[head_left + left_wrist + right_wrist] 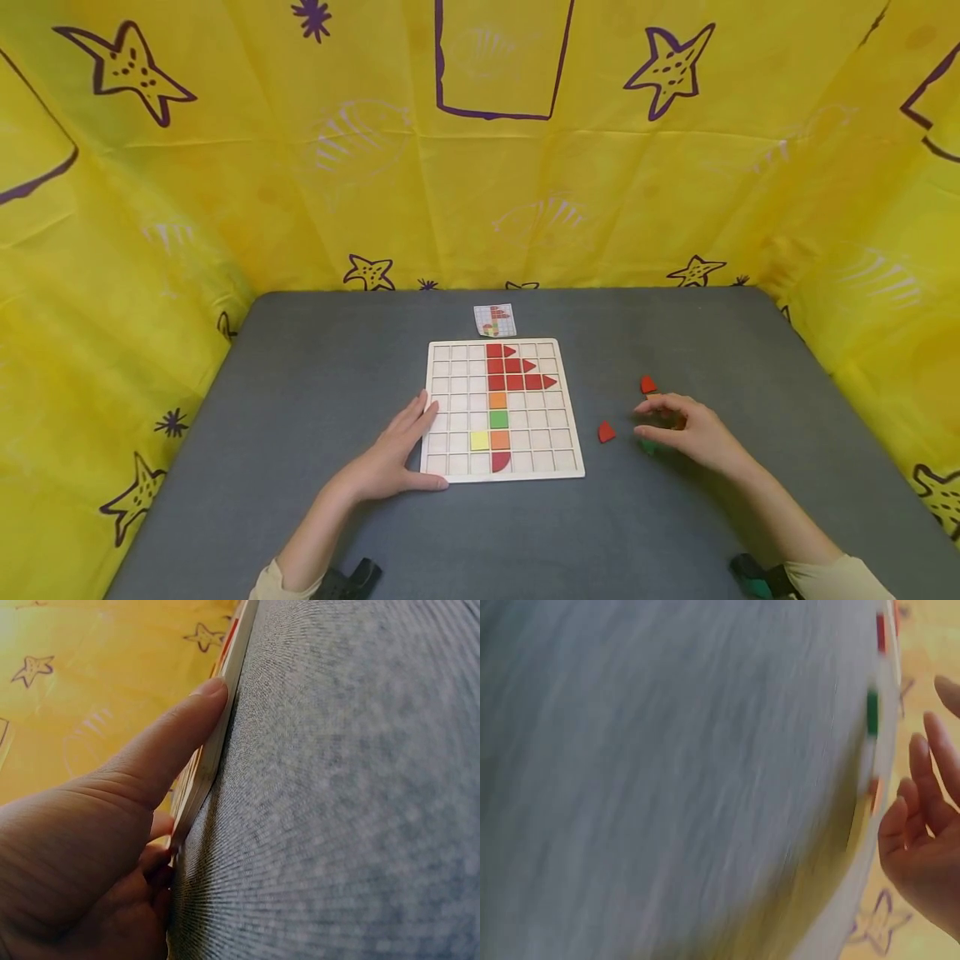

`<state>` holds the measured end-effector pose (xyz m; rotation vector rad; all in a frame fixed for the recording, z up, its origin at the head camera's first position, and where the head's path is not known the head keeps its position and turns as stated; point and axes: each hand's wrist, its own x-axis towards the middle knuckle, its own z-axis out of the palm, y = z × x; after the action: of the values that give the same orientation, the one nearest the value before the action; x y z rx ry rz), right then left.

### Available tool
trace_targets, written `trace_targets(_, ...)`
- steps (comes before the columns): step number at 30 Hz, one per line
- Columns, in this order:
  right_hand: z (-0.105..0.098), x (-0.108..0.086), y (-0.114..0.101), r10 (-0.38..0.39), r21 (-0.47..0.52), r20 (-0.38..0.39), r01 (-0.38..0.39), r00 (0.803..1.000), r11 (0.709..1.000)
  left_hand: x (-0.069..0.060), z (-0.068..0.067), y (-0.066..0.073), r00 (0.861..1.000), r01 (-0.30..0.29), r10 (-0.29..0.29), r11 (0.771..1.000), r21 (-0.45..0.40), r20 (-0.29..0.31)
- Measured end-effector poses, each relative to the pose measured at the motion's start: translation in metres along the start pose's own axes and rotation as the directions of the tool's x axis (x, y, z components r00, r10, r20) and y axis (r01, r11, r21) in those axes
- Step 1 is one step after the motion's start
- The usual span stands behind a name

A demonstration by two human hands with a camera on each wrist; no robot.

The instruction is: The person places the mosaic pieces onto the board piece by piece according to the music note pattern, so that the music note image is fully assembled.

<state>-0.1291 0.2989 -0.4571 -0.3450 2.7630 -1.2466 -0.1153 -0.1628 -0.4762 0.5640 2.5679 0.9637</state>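
Observation:
A pale wooden grid board (450, 417) lies on the table, with coloured tiles in its cells. Red squares and pointed red tiles form rows at its top; below come orange, green and yellow squares and a rounded red tile (500, 461). My left hand (390, 458) rests at the board's lower left, thumb (187, 724) on the near edge and fingers along the left side. Over a few loose tiles at the right hovers my right hand (693, 429), fingers loosely bent, nothing visible between them. Near it are a green tile (648, 447) and a red tile (648, 384), partly covered by the hand.
Another loose red tile (606, 432) lies between the board and my right hand. Behind the board is a small printed card (495, 322) with a similar coloured pattern. Yellow cloth (465, 200) with starfish drawings surrounds the grey table (315, 375) at back and sides.

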Motion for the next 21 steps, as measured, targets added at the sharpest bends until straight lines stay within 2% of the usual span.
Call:
trace_targets(9,-0.036,-0.021,0.028,0.055,-0.138,-0.003,-0.055,0.998,0.989,-0.002,0.000,0.001,1.000,-0.001,0.001,1.000,-0.018,0.007)
trace_targets(15,-0.046,-0.024,0.041,-0.009,-0.225,0.006,0.010,1.000,0.974,-0.001,0.000,0.003,1.000,0.007,-0.007,1.000,-0.026,0.000)
trace_targets(21,-0.045,-0.024,0.048,-0.103,-0.224,0.007,0.102,0.995,0.969,0.000,0.000,0.004,1.000,0.013,-0.013,1.000,-0.016,-0.001)
